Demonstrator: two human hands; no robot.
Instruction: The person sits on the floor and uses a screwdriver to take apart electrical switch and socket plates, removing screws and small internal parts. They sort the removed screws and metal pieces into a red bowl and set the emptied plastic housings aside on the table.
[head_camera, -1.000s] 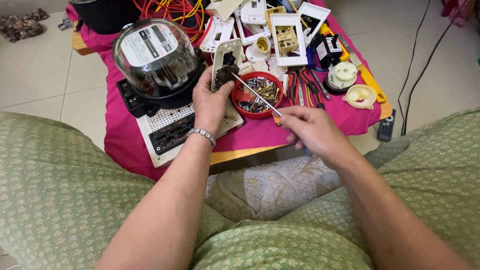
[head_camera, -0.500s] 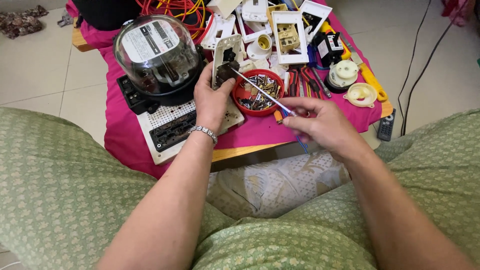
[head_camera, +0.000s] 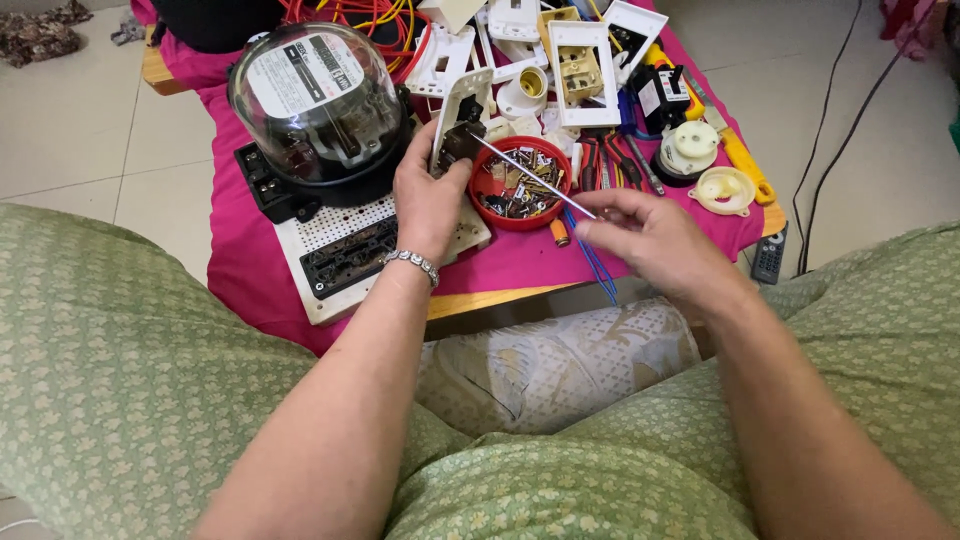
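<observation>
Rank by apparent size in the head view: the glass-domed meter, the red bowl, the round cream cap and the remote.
1. Meter, clearly largest.
2. Red bowl.
3. Cream cap and remote: too alike to rank; the remote is partly hidden by the cloth's edge.

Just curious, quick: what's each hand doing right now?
Left hand: closed on a white plastic switch plate.
Right hand: closed, pinching a thin metal screwdriver.

Pale tiled floor (head_camera: 70, 140), low wooden table (head_camera: 500, 298)
</observation>
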